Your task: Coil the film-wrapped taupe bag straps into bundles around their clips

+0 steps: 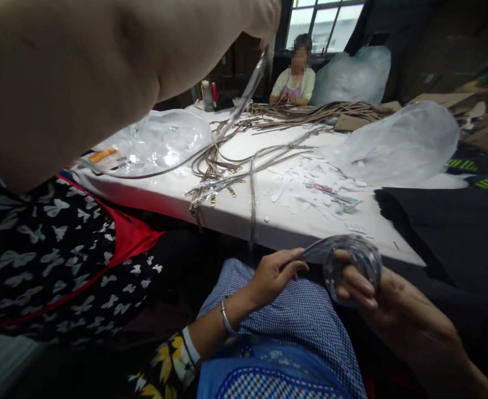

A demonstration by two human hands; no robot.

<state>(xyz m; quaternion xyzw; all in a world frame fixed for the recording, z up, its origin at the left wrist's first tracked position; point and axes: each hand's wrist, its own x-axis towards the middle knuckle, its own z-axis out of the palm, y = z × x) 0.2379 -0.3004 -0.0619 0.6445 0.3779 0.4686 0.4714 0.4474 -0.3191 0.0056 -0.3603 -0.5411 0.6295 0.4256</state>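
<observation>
My right hand (358, 285) is closed around a shiny coil (371, 257) of clear, greyish plastic strip, its fingers passing through the loop. Whether a belt lies inside the plastic I cannot tell. From the coil a strip runs left to my left hand (279, 271), which pinches its end between thumb and fingers above my blue checked apron (298, 316). Ahead on the table, thin brown belts (217, 158) with gold buckles lie in a heap, some in clear plastic sleeves. One sleeved belt (252, 205) hangs over the table's front edge.
A co-worker's large bare arm (102, 72) reaches across the upper left, lifting a plastic-sleeved strip (250, 83). White paper scraps (302, 183) and a clear plastic bag (406, 144) lie on the white table (277, 221). Black cloth (456, 233) covers the right. Another person (294, 83) sits opposite.
</observation>
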